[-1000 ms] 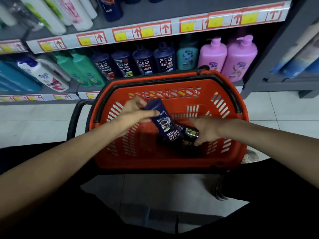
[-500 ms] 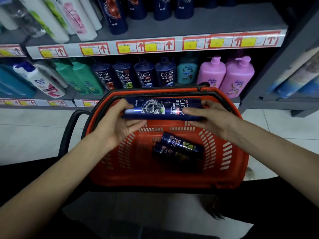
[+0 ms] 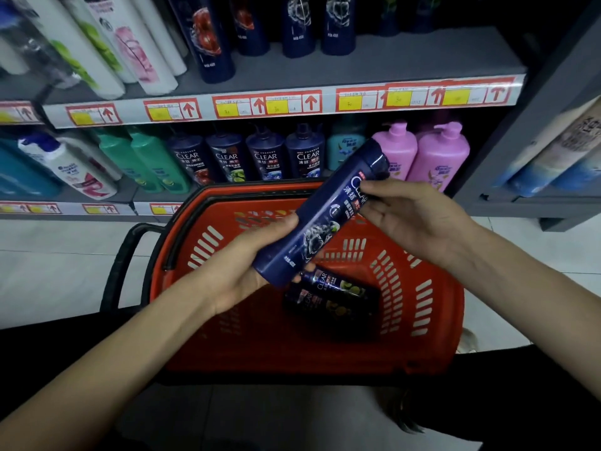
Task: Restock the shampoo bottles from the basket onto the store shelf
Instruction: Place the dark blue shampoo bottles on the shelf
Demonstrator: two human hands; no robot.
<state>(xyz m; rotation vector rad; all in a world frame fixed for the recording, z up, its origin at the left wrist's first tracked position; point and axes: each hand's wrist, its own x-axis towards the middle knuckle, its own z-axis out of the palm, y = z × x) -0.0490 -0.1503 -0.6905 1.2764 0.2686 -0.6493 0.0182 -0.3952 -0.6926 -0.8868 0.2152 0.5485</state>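
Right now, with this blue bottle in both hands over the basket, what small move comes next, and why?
Probably tip the bottle upright and lift it toward the upper shelf. It lies slanted, left hand at its lower end, right hand near its top, and matching tall blue bottles stand there beside bare shelf space.

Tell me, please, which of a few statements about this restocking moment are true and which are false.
1. The left hand and the right hand both hold one dark blue bottle above the red basket. True.
2. The basket is empty. False: two dark bottles lie on its floor.
3. The dark blue bottle stands upright on a shelf. False: it is tilted in the air, with its cap end up and to the right.
4. Pink pump bottles stand on the lower shelf, right of the CLEAR pump bottles. True.
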